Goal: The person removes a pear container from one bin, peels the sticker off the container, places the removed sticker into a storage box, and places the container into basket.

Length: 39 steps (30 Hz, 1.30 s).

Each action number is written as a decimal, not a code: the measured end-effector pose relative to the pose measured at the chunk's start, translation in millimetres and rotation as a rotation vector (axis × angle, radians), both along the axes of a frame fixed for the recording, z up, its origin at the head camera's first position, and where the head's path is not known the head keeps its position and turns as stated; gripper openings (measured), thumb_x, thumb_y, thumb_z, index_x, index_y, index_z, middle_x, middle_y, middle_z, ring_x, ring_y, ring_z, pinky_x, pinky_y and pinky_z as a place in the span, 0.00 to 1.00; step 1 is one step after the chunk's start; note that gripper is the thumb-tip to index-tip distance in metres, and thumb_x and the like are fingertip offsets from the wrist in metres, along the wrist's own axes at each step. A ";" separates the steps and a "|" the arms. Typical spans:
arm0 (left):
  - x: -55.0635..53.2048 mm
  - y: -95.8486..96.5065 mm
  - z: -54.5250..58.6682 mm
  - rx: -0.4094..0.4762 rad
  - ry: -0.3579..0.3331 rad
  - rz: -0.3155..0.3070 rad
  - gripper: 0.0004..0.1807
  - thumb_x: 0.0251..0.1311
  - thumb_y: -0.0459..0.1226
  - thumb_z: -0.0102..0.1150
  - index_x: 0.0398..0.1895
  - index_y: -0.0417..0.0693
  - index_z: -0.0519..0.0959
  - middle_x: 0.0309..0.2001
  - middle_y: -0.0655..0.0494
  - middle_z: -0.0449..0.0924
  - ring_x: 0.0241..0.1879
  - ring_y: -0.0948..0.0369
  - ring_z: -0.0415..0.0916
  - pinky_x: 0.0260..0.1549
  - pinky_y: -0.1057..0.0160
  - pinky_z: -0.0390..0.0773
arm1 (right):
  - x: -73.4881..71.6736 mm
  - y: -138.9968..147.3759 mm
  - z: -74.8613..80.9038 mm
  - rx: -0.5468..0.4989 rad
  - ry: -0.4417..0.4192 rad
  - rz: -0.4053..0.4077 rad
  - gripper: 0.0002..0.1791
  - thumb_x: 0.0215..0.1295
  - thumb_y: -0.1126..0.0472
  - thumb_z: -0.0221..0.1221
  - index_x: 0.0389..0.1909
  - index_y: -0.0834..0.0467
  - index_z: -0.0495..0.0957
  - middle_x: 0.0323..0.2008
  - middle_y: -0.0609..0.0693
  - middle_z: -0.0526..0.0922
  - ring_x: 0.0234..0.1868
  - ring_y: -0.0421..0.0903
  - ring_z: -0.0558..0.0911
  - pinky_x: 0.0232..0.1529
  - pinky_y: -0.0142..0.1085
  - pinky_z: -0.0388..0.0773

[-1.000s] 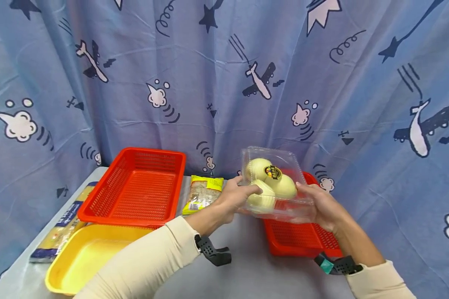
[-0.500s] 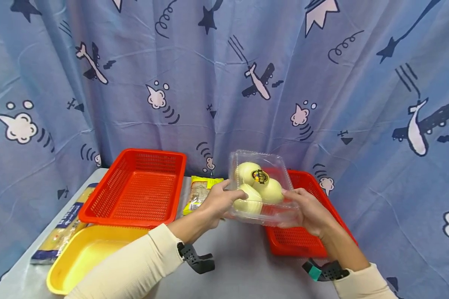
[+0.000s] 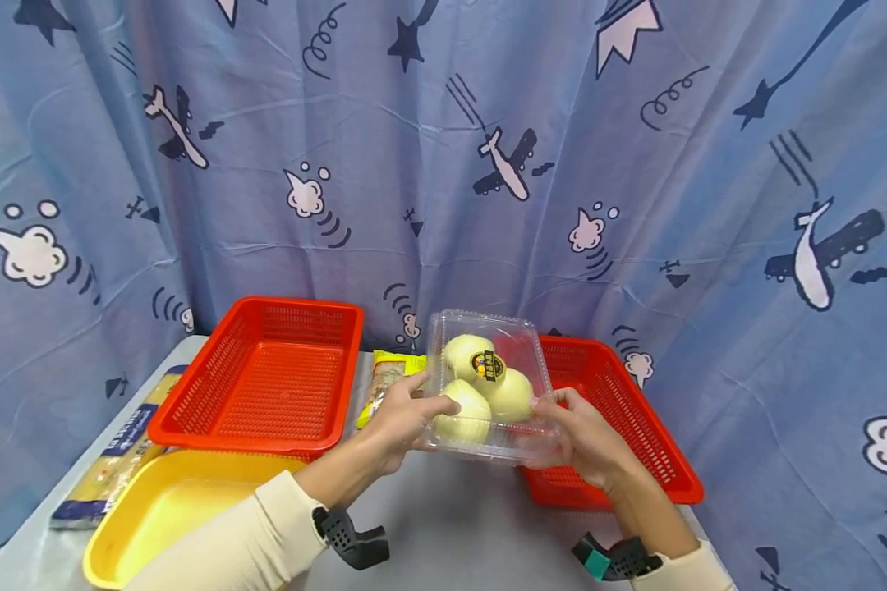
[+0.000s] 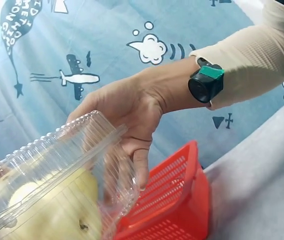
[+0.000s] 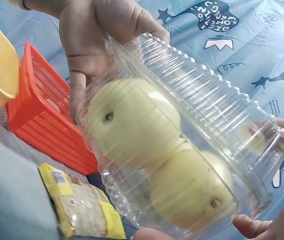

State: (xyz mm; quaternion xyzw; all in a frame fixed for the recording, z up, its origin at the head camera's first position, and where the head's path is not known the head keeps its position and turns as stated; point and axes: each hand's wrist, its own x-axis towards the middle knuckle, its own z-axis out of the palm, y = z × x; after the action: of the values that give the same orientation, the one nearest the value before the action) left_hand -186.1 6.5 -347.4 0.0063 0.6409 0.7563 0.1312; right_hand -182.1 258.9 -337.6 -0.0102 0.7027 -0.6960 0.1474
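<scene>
Both hands hold a clear plastic clamshell box [image 3: 521, 338] above the grey table, tilted. Three pale yellow round fruits [image 3: 464, 414] sit in it, like pears, with a black round label [image 3: 488, 366] over them. At the box's left side my left hand [image 3: 397, 420] grips it, thumb on top. My right hand [image 3: 590, 443] grips the right side, its fingers partly seen through the plastic. The left wrist view shows the right hand [image 4: 126, 107] against the box [image 4: 46, 160]. In the right wrist view two fruits [image 5: 136, 122] show their dark ends.
Behind the box on the right is a red basket [image 3: 661, 435]. Another red basket [image 3: 340, 410] stands left, beside a yellow basin [image 3: 107, 533]. A yellow food packet [image 3: 373, 394] lies between the baskets. A long blue-and-yellow packet [image 3: 121, 447] lies at far left. A patterned curtain [image 3: 443, 164] hangs behind.
Both hands have carried the box leftward and slightly down, away from over the right red basket. More of that basket shows, and less of the yellow packet. Both hands keep their grip.
</scene>
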 end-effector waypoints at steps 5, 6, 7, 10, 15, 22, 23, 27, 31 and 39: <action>8.3 -14.6 -8.6 -0.006 -0.004 0.003 0.47 0.51 0.34 0.65 0.74 0.41 0.53 0.64 0.36 0.61 0.56 0.44 0.68 0.42 0.45 0.78 | 4.8 -15.1 -11.8 0.005 0.009 -0.029 0.22 0.68 0.55 0.57 0.49 0.60 0.56 0.51 0.65 0.69 0.43 0.62 0.82 0.39 0.54 0.80; 9.4 -17.3 -11.0 -0.006 -0.003 0.003 0.47 0.51 0.34 0.65 0.74 0.41 0.53 0.63 0.36 0.61 0.56 0.44 0.68 0.42 0.46 0.78 | 5.7 -18.2 -14.7 0.013 0.015 -0.038 0.22 0.68 0.56 0.57 0.50 0.61 0.56 0.51 0.65 0.69 0.44 0.62 0.82 0.40 0.53 0.80; 10.2 -19.9 -13.5 -0.005 -0.002 0.004 0.47 0.52 0.34 0.65 0.75 0.41 0.53 0.63 0.36 0.61 0.55 0.44 0.68 0.41 0.46 0.78 | 6.7 -20.9 -17.6 0.021 0.022 -0.043 0.23 0.67 0.56 0.58 0.51 0.61 0.57 0.51 0.65 0.68 0.44 0.61 0.81 0.41 0.52 0.80; 12.0 -26.1 -21.1 0.011 -0.006 0.011 0.47 0.51 0.33 0.64 0.75 0.41 0.53 0.59 0.36 0.63 0.52 0.46 0.70 0.39 0.49 0.79 | 9.2 -29.4 -27.2 0.029 0.041 -0.056 0.24 0.66 0.57 0.58 0.52 0.62 0.57 0.51 0.64 0.68 0.45 0.60 0.79 0.42 0.52 0.80; 18.8 -35.4 -31.3 0.027 -0.012 0.018 0.48 0.50 0.31 0.64 0.75 0.40 0.51 0.63 0.32 0.60 0.51 0.47 0.71 0.37 0.50 0.78 | 13.9 -41.9 -44.3 -0.002 0.053 -0.073 0.23 0.64 0.59 0.59 0.51 0.62 0.57 0.48 0.65 0.70 0.40 0.58 0.81 0.37 0.53 0.80; 27.2 -46.8 -49.5 0.052 -0.022 0.035 0.49 0.49 0.29 0.64 0.75 0.37 0.49 0.68 0.31 0.55 0.53 0.46 0.71 0.40 0.52 0.79 | 19.9 -55.2 -66.3 -0.014 0.074 -0.084 0.25 0.63 0.59 0.60 0.51 0.65 0.57 0.41 0.61 0.73 0.34 0.53 0.82 0.26 0.45 0.80; 28.1 -48.2 -52.2 0.045 -0.022 0.039 0.49 0.49 0.29 0.64 0.75 0.37 0.49 0.69 0.30 0.54 0.55 0.45 0.69 0.42 0.51 0.78 | 20.4 -56.5 -69.1 -0.014 0.074 -0.083 0.26 0.63 0.59 0.61 0.51 0.65 0.57 0.41 0.61 0.74 0.34 0.53 0.82 0.25 0.43 0.80; 31.5 -52.9 -62.6 0.024 -0.023 0.062 0.50 0.48 0.28 0.65 0.74 0.35 0.49 0.69 0.28 0.51 0.61 0.38 0.62 0.52 0.43 0.71 | 21.3 -60.3 -79.7 -0.020 0.062 -0.077 0.28 0.62 0.59 0.62 0.52 0.65 0.56 0.38 0.60 0.77 0.33 0.53 0.82 0.26 0.43 0.79; 34.0 -54.6 -71.8 0.015 -0.023 0.085 0.49 0.46 0.27 0.65 0.73 0.32 0.50 0.67 0.26 0.53 0.63 0.36 0.58 0.58 0.38 0.61 | 23.0 -62.0 -89.8 -0.008 0.054 -0.073 0.29 0.62 0.58 0.62 0.53 0.65 0.55 0.36 0.59 0.79 0.32 0.51 0.82 0.26 0.43 0.79; 38.8 -55.1 -87.5 -0.010 -0.064 0.100 0.50 0.45 0.26 0.64 0.73 0.30 0.49 0.66 0.23 0.51 0.65 0.32 0.52 0.59 0.35 0.56 | 26.6 -63.8 -110.6 -0.029 0.042 -0.062 0.26 0.63 0.60 0.60 0.52 0.64 0.55 0.36 0.59 0.82 0.34 0.56 0.84 0.24 0.42 0.79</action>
State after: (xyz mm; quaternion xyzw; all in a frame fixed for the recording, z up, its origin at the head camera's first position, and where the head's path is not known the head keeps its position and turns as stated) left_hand -147.3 -48.6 -434.9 -0.0505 0.6396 0.7586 0.1136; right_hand -155.5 195.2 -448.2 -0.0051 0.6954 -0.7099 0.1110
